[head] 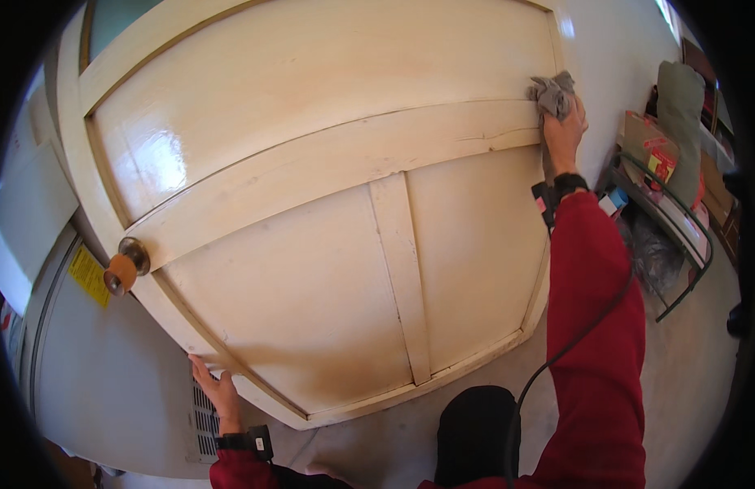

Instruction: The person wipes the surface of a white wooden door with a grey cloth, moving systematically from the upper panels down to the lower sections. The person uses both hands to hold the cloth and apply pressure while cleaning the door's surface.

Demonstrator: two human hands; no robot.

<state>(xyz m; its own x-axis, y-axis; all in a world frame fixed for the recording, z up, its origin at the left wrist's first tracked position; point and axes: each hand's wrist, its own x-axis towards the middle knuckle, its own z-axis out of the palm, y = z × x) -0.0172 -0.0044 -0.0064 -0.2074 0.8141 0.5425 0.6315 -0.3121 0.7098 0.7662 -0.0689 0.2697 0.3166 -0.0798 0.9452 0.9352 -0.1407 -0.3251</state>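
Observation:
A cream-painted panelled wooden door (316, 153) fills the middle of the head view, with an orange and metal doorknob (123, 269) on its left stile. My right hand (564, 131) grips a crumpled grey cloth (553, 96) against the door's right edge, level with the middle rail. Low on the left, my left hand (217, 388) rests at the edge of the left stile, fingers apart and holding nothing. A wristband with a small device sits on each of my wrists, and a black cable runs along my right sleeve.
A grey appliance (108, 367) with a vent and a yellow label stands close behind the door's left edge. On the right, a green metal frame (689, 275) holds a cardboard box (649, 143) and bags. My dark-clad knee (478, 428) is above the concrete floor.

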